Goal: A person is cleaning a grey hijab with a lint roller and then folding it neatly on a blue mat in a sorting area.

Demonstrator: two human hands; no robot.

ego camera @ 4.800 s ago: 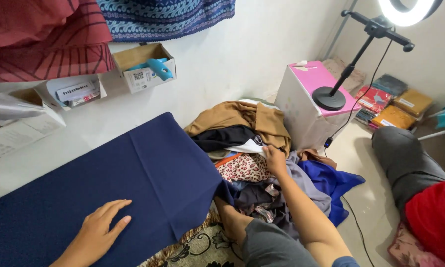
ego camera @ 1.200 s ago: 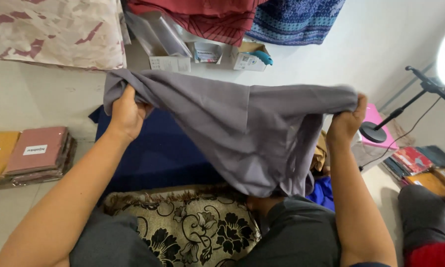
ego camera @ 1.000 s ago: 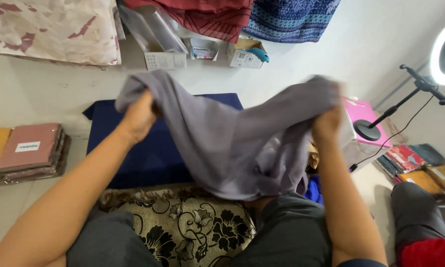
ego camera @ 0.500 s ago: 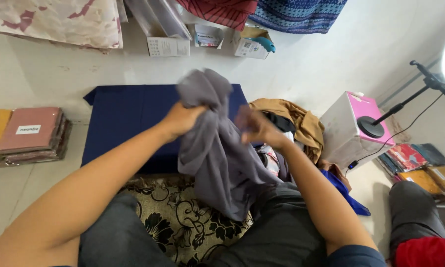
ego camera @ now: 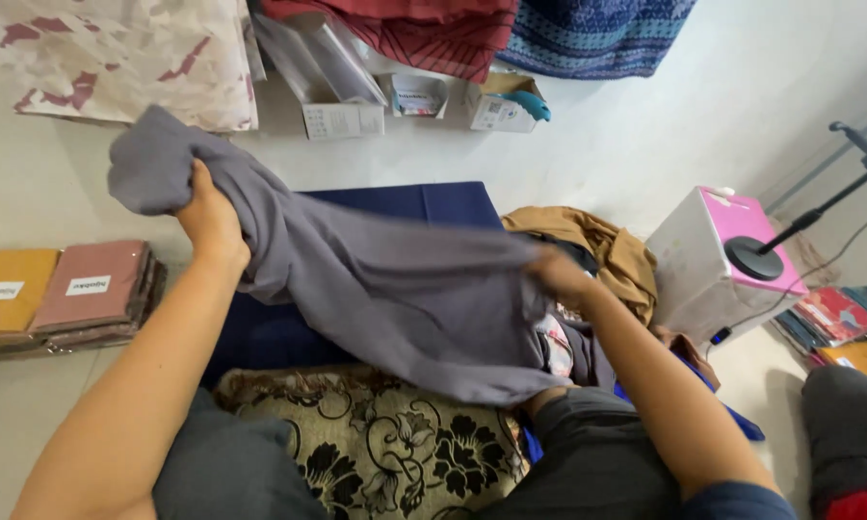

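We see pale floor (ego camera: 58,414) as sole support. On it we note: navy cloth (ego camera: 424,204) spread flat at centre; floral cushion (ego camera: 385,448) just in front of it; heap of mixed fabrics (ego camera: 597,246), tan piece uppermost, right of navy cloth; white box with pink top (ego camera: 713,265) beyond heap; wrapped flat packs (ego camera: 58,289), mustard and dusty pink, stacked at left; more coloured packs (ego camera: 843,318) at far right.

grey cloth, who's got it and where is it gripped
Both hands hold the grey cloth: left hand near its raised end, right hand at its right edge.
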